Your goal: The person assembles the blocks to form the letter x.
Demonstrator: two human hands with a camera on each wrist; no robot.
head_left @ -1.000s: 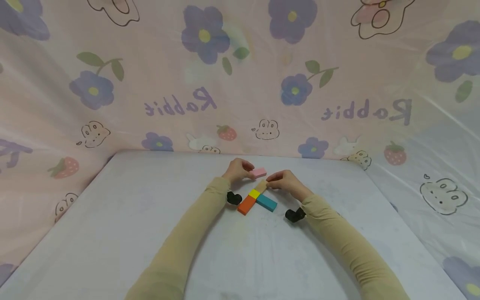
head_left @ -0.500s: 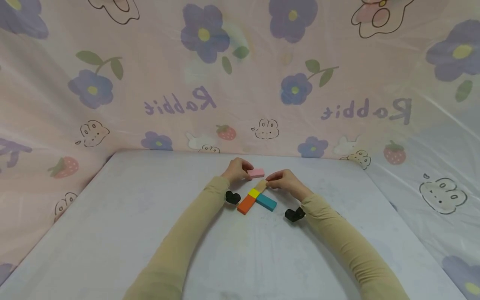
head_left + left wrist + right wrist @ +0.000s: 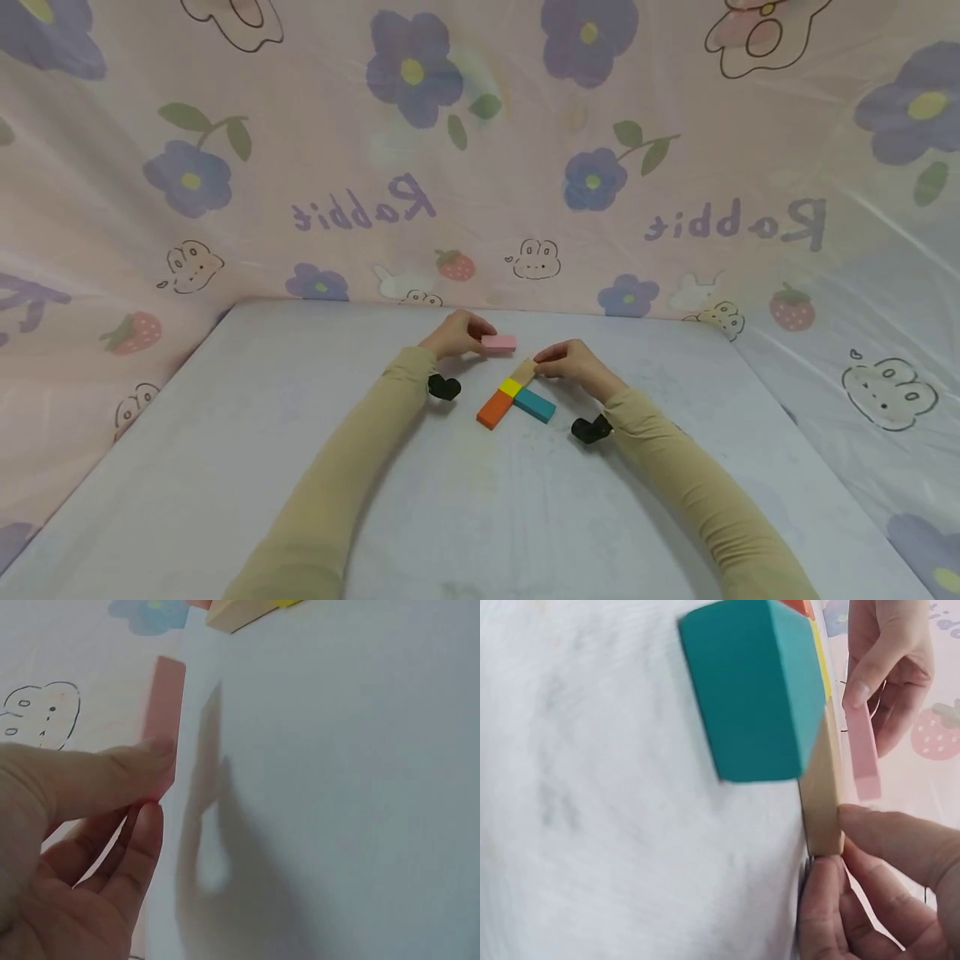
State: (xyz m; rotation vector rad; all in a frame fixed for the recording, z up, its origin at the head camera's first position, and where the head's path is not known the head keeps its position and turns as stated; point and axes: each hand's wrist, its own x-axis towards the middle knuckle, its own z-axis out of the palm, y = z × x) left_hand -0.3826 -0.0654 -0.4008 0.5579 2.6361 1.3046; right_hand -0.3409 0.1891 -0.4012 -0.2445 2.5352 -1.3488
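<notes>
My left hand (image 3: 459,335) pinches a pink block (image 3: 498,343) by one end, between thumb and fingers, beyond the other blocks. In the left wrist view the pink block (image 3: 163,705) is held over the white surface, its shadow falling beside it. My right hand (image 3: 573,367) grips the far end of a plain wooden block (image 3: 523,372). That wooden block meets a small yellow block (image 3: 511,387), which also borders an orange block (image 3: 494,409) and a teal block (image 3: 535,405). The right wrist view has the teal block (image 3: 750,690) large, with thumb and fingertips at the wooden block's end (image 3: 823,817).
The blocks lie on a white table (image 3: 420,500). A pink sheet (image 3: 495,142) printed with flowers, rabbits and strawberries hangs behind and at the sides. Black wrist cameras (image 3: 444,387) stick out from both sleeves, close above the table.
My left hand has moved left with the pink block, away from the wooden block, and the pink block has turned more level across the view. The right hand and the joined blocks stay in place.
</notes>
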